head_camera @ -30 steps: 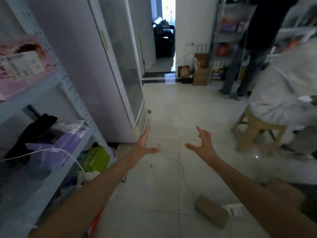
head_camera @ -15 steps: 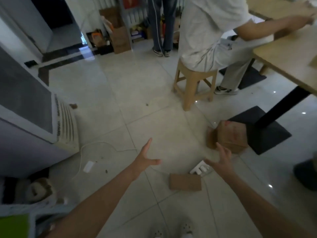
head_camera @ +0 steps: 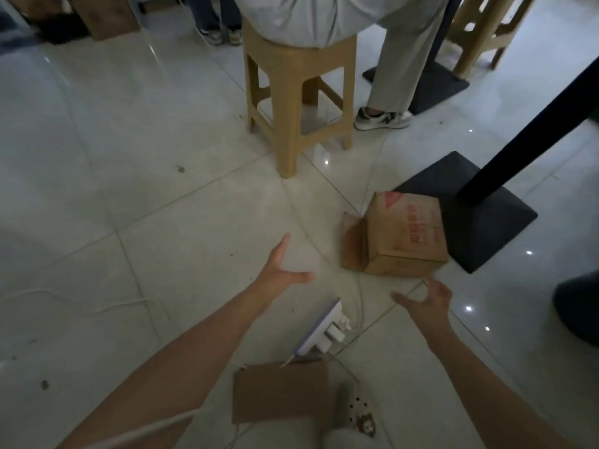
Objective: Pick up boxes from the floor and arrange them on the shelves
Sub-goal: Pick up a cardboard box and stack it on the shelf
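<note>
As the left hand (head_camera: 278, 270) and right hand (head_camera: 428, 303) hover spread, a red-printed brown cardboard box (head_camera: 405, 234) lies just beyond the right, on pale floor tiles (head_camera: 129, 157).

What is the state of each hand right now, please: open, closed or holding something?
Left hand: open, holding nothing.
Right hand: open, holding nothing.

A: Boxes?
B: Two, both brown cardboard, on the tiled floor (head_camera: 162, 222). The bigger box (head_camera: 405, 234) has red print on its upper face and a flap open at its left end. It sits right beside the black table base (head_camera: 479, 228).
A: The other?
B: The small box (head_camera: 280, 395) is plain and lies flat, just beside the white power strip (head_camera: 321, 328), apart from the bigger one.
</note>
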